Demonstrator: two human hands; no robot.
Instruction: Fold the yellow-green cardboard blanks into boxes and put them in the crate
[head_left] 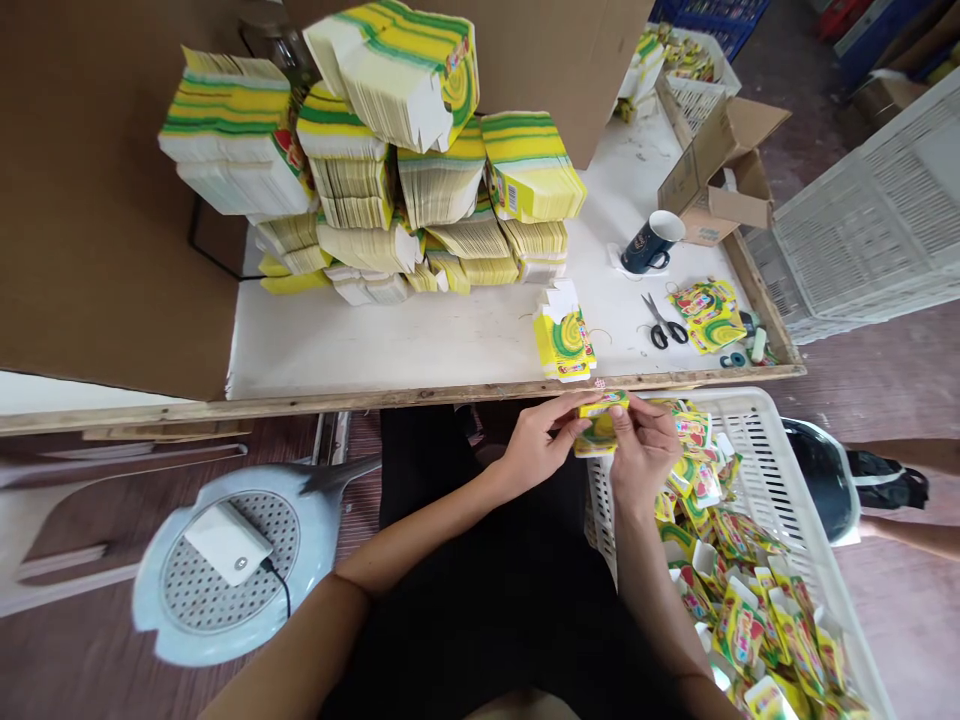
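Between my two hands, just off the table's front edge, is a small yellow and green carton. My left hand pinches its left side with thumb and fingers. On its right, my right hand grips it, thumb on the near face. Beyond it on the table lies a flat yellow carton with white flaps at its top. Below and right of my hands stands a white plastic basket, holding many folded cartons.
Stacks of flat cartons rise at the back of the table. To the right are a dark mug, black-handled scissors and an open cardboard box. A blue stool bears a white device. Another person's legs show at right.
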